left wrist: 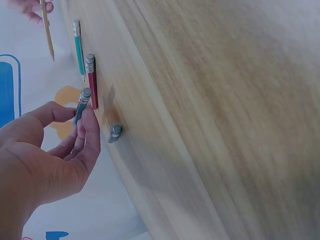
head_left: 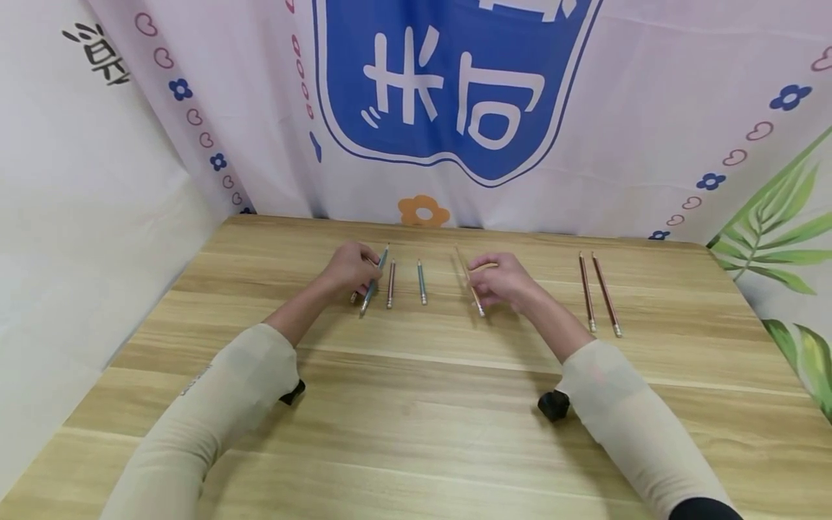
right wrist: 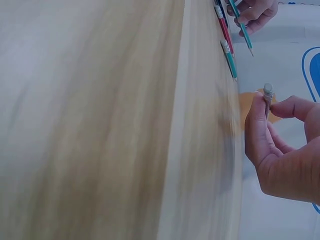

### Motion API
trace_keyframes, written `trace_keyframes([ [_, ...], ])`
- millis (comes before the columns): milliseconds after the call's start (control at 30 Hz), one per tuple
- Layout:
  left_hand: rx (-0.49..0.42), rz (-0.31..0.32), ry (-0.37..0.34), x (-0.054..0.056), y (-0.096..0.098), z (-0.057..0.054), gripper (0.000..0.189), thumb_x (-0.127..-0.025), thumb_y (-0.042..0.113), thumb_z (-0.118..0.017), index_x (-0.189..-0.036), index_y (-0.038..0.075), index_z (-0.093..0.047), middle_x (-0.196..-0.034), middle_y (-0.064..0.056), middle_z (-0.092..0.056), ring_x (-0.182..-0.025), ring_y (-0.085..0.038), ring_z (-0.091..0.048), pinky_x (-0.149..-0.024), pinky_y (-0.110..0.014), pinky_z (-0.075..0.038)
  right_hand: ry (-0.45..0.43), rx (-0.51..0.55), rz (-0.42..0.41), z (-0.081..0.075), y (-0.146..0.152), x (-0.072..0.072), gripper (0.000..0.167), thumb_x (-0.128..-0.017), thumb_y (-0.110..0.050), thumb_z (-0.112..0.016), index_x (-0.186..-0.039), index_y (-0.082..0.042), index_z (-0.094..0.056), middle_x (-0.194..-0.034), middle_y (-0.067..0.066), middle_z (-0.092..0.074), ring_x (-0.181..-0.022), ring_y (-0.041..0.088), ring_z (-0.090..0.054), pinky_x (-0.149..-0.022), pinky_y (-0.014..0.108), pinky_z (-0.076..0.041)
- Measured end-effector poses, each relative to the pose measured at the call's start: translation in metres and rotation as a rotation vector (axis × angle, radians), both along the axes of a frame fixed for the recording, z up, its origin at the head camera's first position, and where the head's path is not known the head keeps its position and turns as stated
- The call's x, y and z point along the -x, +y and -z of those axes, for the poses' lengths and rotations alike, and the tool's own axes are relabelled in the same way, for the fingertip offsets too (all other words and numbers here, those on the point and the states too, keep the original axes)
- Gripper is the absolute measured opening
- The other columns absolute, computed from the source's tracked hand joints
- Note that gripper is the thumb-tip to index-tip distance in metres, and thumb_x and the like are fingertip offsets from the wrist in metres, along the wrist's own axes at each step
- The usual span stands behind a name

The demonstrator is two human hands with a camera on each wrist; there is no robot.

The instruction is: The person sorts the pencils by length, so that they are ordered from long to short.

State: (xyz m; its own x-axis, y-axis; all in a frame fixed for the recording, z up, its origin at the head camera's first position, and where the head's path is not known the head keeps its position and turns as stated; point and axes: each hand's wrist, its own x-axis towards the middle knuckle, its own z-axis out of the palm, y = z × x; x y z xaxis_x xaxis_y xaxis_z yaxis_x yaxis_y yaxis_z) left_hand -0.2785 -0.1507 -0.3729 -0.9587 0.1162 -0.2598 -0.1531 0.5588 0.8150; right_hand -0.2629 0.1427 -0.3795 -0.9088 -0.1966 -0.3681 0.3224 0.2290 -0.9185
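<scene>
My left hand [head_left: 349,267] pinches a blue-green pencil [head_left: 367,298] between thumb and fingers, tilted above the table with its eraser end towards me. Partly hidden below that hand lies another pencil [left wrist: 115,133]; only its eraser end shows. Beside it on the table are a red pencil [head_left: 391,283] and a shorter-looking green pencil [head_left: 422,282]. Over to the right, my right hand [head_left: 503,280] holds a light brown pencil [head_left: 477,300] by thumb and fingertips, raised off the wood. In the right wrist view, that pencil's eraser [right wrist: 268,89] points at the camera.
Two dark red pencils [head_left: 587,292] lie side by side at the right of the wooden table [head_left: 416,412]. A printed cloth [head_left: 364,180] hangs along the table's far edge. Black wrist cameras [head_left: 554,405] sit under both sleeves.
</scene>
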Motion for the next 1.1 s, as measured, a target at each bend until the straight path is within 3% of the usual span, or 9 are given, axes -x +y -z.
trace_keyframes([
  [267, -0.026, 0.005, 0.008, 0.002, 0.003, -0.001, 0.03, -0.093, -0.005, -0.062, -0.123, -0.012, -0.06, -0.088, -0.015, -0.063, -0.065, -0.017, -0.06, -0.059, -0.027, -0.062, -0.011, -0.007, -0.014, 0.0, 0.013, -0.002, 0.043, -0.096, 0.004, -0.058, -0.139, 0.006, -0.05, -0.109, 0.02, -0.062, -0.079, 0.019, -0.066, -0.072, 0.031, -0.067],
  [500, -0.061, 0.002, -0.012, 0.003, 0.009, -0.003, 0.03, -0.092, -0.006, -0.063, -0.122, -0.012, -0.06, -0.093, -0.013, -0.063, -0.068, -0.017, -0.062, -0.065, -0.029, -0.065, -0.018, -0.026, -0.011, 0.001, 0.023, -0.003, 0.043, -0.097, 0.006, -0.058, -0.138, 0.006, -0.048, -0.093, 0.016, -0.066, -0.073, 0.018, -0.067, -0.064, 0.028, -0.065],
  [700, -0.097, 0.001, -0.022, 0.005, 0.013, 0.001, 0.029, -0.092, -0.006, -0.065, -0.12, -0.012, -0.06, -0.094, -0.014, -0.064, -0.063, -0.015, -0.062, -0.06, -0.026, -0.065, -0.022, -0.046, -0.014, 0.002, 0.031, -0.006, 0.043, -0.097, 0.005, -0.058, -0.139, 0.005, -0.047, -0.094, 0.015, -0.066, -0.075, 0.019, -0.067, -0.064, 0.028, -0.066],
  [933, -0.122, 0.024, -0.029, 0.005, 0.016, 0.003, 0.031, -0.093, -0.008, -0.063, -0.123, -0.013, -0.059, -0.106, -0.025, -0.068, -0.064, -0.018, -0.067, -0.063, -0.028, -0.066, -0.017, -0.085, -0.005, 0.001, 0.042, -0.009, 0.045, -0.096, 0.003, -0.06, -0.14, 0.002, -0.048, -0.098, 0.014, -0.066, -0.074, 0.017, -0.065, -0.064, 0.026, -0.065],
  [1100, -0.158, 0.031, -0.03, 0.002, 0.016, 0.001, 0.032, -0.091, -0.009, -0.063, -0.123, -0.014, -0.058, -0.103, -0.023, -0.068, -0.066, -0.019, -0.067, -0.063, -0.029, -0.066, 0.003, -0.084, -0.011, -0.001, 0.048, -0.011, 0.048, -0.096, 0.004, -0.062, -0.141, 0.003, -0.046, -0.096, 0.011, -0.067, -0.074, 0.015, -0.064, -0.064, 0.024, -0.065],
])
